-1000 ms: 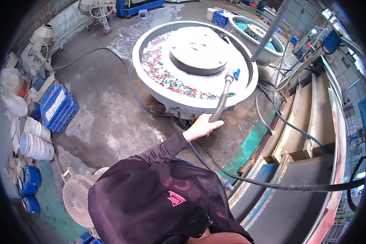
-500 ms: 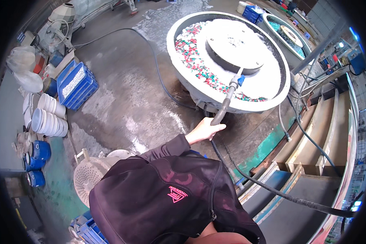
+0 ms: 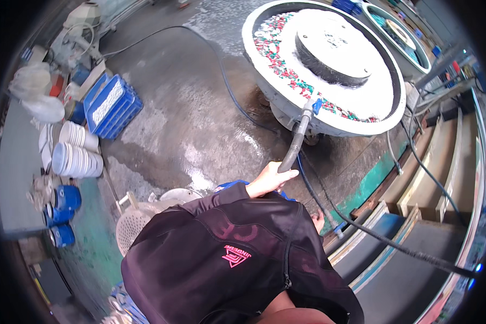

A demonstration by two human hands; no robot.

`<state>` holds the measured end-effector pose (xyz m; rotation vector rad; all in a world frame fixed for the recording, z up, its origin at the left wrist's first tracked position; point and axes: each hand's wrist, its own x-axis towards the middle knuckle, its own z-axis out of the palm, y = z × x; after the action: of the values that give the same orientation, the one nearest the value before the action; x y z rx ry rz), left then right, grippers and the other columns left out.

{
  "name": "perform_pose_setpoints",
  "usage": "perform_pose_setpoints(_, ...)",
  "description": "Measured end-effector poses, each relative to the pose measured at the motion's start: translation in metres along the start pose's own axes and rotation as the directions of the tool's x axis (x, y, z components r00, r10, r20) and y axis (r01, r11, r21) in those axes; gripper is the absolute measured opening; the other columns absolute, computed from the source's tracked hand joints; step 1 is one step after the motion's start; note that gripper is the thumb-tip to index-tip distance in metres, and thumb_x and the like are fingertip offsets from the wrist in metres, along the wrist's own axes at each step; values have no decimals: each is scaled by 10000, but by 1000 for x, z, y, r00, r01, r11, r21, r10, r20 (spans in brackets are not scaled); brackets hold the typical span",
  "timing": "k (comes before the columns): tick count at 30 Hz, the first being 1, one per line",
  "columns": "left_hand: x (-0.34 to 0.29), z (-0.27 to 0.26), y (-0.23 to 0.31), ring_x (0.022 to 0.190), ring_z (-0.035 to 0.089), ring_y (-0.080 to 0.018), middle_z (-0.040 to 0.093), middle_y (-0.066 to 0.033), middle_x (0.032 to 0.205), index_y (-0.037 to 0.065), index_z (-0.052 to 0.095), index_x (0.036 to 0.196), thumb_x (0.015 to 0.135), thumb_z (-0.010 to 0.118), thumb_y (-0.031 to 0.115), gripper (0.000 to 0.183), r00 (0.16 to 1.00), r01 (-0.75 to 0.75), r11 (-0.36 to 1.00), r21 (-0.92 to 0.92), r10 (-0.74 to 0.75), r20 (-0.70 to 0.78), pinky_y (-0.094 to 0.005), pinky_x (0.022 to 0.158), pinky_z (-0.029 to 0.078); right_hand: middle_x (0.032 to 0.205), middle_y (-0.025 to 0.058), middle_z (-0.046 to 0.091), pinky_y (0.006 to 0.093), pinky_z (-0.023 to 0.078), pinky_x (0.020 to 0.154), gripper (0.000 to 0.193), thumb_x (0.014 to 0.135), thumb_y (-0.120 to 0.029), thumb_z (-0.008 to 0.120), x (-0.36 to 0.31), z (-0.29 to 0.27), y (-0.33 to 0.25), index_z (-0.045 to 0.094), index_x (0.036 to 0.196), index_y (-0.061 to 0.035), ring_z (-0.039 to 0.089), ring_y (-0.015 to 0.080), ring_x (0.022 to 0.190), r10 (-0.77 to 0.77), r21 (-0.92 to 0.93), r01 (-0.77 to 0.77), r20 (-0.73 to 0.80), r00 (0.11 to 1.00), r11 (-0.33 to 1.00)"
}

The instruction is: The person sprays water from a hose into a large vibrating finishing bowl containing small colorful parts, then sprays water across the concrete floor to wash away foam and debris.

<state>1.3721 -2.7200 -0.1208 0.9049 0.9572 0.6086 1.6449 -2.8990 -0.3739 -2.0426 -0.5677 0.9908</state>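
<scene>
My left hand (image 3: pixel 271 179) is closed around a grey hose (image 3: pixel 295 147), its thumb lying along the side. The hose ends in a pipe piece with a blue valve (image 3: pixel 317 106), over the near rim of a big round tub (image 3: pixel 270 89). Inside the tub, white foam and small red, green and white pieces (image 3: pixel 302 86) surround a raised round centre with a flat white top (image 3: pixel 337 43). My right hand (image 3: pixel 318 220) barely shows beside my jacket, near a black hose (image 3: pixel 356 224); its fingers are mostly hidden.
A second round tub (image 3: pixel 424 62) stands at the far right. Long trough-like channels (image 3: pixel 426 167) run along the right. On the left are a blue crate (image 3: pixel 116 121), stacked white buckets (image 3: pixel 78 160) and blue drums (image 3: pixel 67 197). A thin hose (image 3: pixel 221 65) crosses the wet floor.
The tub appears higher and farther right as my view shifts. The hose end has drawn back toward the tub's near rim. Part of my right hand has come into sight.
</scene>
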Motion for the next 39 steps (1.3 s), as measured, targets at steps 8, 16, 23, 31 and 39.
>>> perform_pose_setpoints(8, -22, -11, 12, 412, 397, -55, 423, 30, 505, 72, 466, 684, 785, 622, 304, 297, 984, -60, 977, 206, 24, 174, -226, 389, 312, 897, 65, 568, 223, 439, 563, 363, 918, -154, 391, -45, 65, -148, 386, 1271, -70, 505, 90, 655, -293, 353, 383, -283, 913, 853)
perform_pose_setpoints(16, -29, 5, -13, 660, 582, -205, 601, -183, 682, -69, 578, 833, 705, 638, 449, 537, 929, -328, 891, 314, 245, 276, -371, 591, 446, 1251, 152, 434, 340, 259, 992, 427, 910, -189, 377, -18, 49, -353, 319, 1297, -17, 374, 248, 1179, -871, -220, 843, -78, 486, 490)
perform_pose_setpoints(23, -42, -6, -2, 515, 460, -134, 468, -66, 534, -22, 524, 712, 761, 627, 340, 380, 955, -241, 956, 164, 204, 215, -317, 496, 360, 1116, 157, 543, 357, 303, 963, 328, 922, -220, 355, 16, 67, -388, 565, 1069, -14, 416, 279, 1158, -831, -187, 874, 273, 485, 449)
perform_pose_setpoints(31, -52, -18, 0, 465, 365, -56, 386, 32, 507, 48, 482, 651, 775, 640, 329, 345, 958, -285, 956, 65, 281, 55, -257, 429, 286, 1117, 138, 541, 356, 280, 975, 278, 910, -158, 375, -8, 121, -418, 575, 1035, -11, 377, 293, 1187, -839, 60, 888, 361, 407, 457)
perform_pose_setpoints(39, -51, -16, -2, 475, 396, -79, 415, 7, 501, 10, 490, 651, 763, 626, 337, 372, 960, -279, 960, -5, 279, 3, -278, 436, 313, 1285, 193, 367, 364, 228, 1005, 463, 836, -172, 504, -15, 179, -412, 382, 1252, -8, 315, 305, 1211, -867, 126, 859, 120, 483, 496)
